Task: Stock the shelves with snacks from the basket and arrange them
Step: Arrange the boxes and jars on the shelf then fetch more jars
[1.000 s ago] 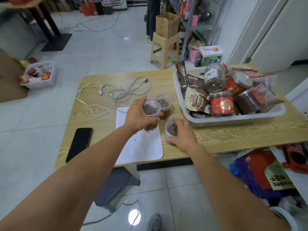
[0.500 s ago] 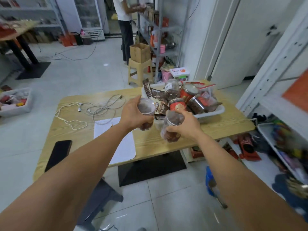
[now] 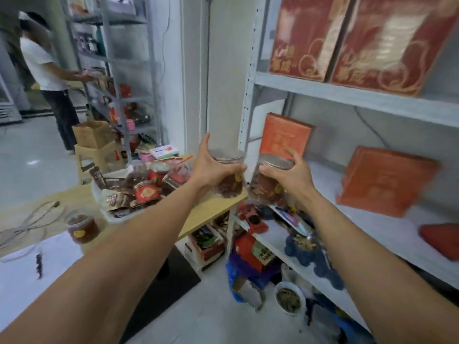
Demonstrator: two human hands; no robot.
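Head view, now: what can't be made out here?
- Left jar: label mostly covered by the left hand, rest blurred.
- Right jar: contents and sticker smeared by motion; fingers of the right hand wrap its side.
- Orange boxes on the middle shelf: print unreadable, motion blur.
- Basket: its near right part is hidden by the left forearm.
- Red item: cut off by the right edge.

Pale tiled floor [image 3: 29, 172], white wall [image 3: 223, 78], wooden table [image 3: 207, 214].
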